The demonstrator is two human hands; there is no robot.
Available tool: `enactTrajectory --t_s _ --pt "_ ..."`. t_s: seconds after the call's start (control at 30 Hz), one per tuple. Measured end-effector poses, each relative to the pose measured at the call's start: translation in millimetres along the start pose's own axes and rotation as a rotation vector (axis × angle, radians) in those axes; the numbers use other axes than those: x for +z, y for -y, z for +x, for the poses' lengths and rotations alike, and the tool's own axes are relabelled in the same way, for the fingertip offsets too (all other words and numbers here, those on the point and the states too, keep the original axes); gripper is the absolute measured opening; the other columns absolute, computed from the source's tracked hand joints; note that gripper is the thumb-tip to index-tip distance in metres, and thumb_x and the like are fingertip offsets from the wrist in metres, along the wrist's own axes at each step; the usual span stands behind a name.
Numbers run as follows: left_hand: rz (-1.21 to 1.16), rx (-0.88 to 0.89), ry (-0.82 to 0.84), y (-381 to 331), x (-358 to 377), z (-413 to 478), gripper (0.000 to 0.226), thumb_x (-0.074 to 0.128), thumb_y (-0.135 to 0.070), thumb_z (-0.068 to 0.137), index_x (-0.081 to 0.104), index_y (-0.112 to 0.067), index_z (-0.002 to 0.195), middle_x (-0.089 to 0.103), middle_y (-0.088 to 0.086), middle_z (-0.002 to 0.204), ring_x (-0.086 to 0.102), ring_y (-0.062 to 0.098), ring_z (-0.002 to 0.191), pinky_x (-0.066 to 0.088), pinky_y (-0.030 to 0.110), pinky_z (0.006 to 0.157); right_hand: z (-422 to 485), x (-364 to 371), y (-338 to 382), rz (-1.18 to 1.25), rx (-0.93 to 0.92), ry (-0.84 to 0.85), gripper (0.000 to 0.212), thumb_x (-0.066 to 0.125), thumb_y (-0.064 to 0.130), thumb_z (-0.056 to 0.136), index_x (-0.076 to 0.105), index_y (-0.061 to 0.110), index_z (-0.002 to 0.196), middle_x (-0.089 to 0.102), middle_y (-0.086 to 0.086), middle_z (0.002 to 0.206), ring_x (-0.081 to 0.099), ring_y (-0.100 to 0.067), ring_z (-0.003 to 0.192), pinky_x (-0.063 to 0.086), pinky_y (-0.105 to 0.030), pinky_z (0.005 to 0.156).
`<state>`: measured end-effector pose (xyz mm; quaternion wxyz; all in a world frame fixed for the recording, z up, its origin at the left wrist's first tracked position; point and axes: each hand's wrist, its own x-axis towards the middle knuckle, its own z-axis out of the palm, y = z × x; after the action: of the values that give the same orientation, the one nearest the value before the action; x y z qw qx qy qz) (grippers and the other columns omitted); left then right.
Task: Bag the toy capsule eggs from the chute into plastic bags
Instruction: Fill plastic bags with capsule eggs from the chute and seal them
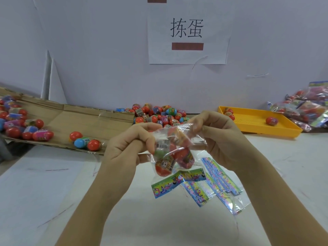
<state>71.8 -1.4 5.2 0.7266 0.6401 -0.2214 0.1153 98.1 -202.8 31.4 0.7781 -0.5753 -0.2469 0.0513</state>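
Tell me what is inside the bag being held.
The plastic bag holds capsule eggs, mostly red, one greenish. The left hand and crumpled film cover some, so no exact count.

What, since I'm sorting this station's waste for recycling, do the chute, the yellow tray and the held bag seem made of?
Chute: brown cardboard, likely corrugated, matte, with creases and ragged edges. Yellow tray: probably moulded plastic, smooth and even in colour, with a perforated floor. Held bag: thin clear plastic film, glossy; it crinkles, glints, and the eggs show through.
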Motion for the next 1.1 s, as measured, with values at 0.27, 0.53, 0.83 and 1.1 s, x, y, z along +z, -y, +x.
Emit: enactTrajectory --t_s 0.27,0.53,0.83,1.1 --pt "-0.039 -0.037 0.053 1 -4 0 0.019 0.050 -0.024 0.064 0.063 -0.028 0.051 0.071 -0.008 0.087 0.068 0.010 0.086 0.055 0.023 0.062 -1 2 0 0.022 -0.004 -0.005 0.003 0.071 0.016 0.060 0.068 0.015 0.058 0.064 -0.002 0.072 0.062 -0.008 0.062 0.056 -0.026 0.053" --pt "0.032 -0.040 0.036 -3 1 -1 0.022 0.086 -0.025 0.056 0.064 -0.026 0.058 0.076 -0.004 0.085 0.075 0.017 0.079 0.056 0.023 0.057 0 -3 0 0.054 -0.008 0.020 0.011 0.077 0.019 0.059 0.068 0.014 0.062 0.064 -0.004 0.077 0.064 -0.013 0.066 0.057 -0.026 0.055" --pt "-0.212 -0.165 0.061 -5 -4 1 0.037 0.098 -0.020 0.040 0.074 -0.020 0.069 0.075 0.007 0.106 0.074 0.029 0.083 0.058 0.026 0.059 -3 -13 5 0.050 -0.011 0.080 0.020 0.087 0.017 0.061 0.069 0.013 0.067 0.066 -0.005 0.085 0.067 -0.017 0.074 0.058 -0.028 0.060" --pt "-0.149 -0.133 0.072 1 -1 0 0.022 0.083 -0.012 0.052 0.074 -0.024 0.068 0.076 0.000 0.101 0.075 0.026 0.081 0.059 0.029 0.061 -6 -14 16 -0.036 0.152 0.181 0.070 0.080 0.059 0.058 0.064 0.026 0.118 0.064 -0.008 0.116 0.065 -0.026 0.094 0.058 -0.038 0.069"
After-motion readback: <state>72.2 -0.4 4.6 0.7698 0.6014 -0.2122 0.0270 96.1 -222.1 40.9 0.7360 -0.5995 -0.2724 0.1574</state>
